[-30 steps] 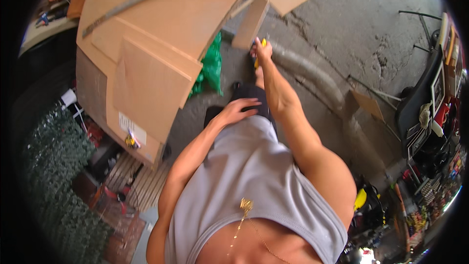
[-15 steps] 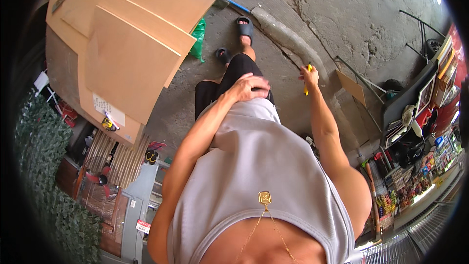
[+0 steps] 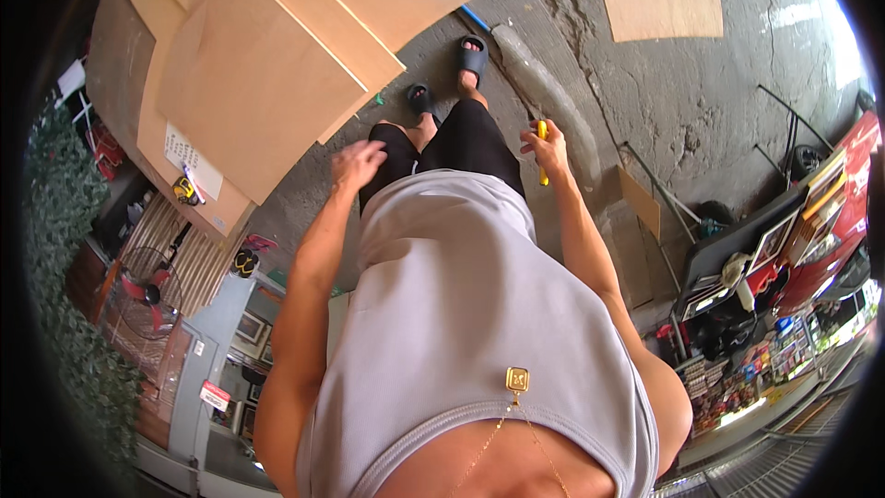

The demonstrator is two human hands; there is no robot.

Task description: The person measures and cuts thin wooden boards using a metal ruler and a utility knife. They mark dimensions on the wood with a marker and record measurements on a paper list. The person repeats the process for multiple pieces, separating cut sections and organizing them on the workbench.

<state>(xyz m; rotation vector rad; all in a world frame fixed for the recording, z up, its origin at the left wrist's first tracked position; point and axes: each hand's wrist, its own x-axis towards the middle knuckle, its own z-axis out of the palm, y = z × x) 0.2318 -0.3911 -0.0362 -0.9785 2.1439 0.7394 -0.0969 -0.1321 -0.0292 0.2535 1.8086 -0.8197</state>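
My right hand (image 3: 550,148) grips a yellow box cutter (image 3: 543,166) upright beside my right thigh. My left hand (image 3: 359,163), fingers apart and somewhat blurred, is at my left thigh, by my black shorts (image 3: 461,134). Stacked tan plywood sheets (image 3: 258,74) lie on a raised surface to my left, with a white paper sheet (image 3: 184,152) and a yellow-and-black tape measure (image 3: 187,192) on them.
A loose board (image 3: 650,5) lies at the top right on the cracked concrete floor (image 3: 747,74). Metal stands (image 3: 673,194), a small board (image 3: 636,198) and leaning framed panels (image 3: 765,244) line the right. A fan (image 3: 149,290) and dense foliage (image 3: 74,212) are at lower left.
My left hand has moved left from my middle to my left thigh. My right hand, still holding the cutter, moved down and right from the boards, then slightly left.
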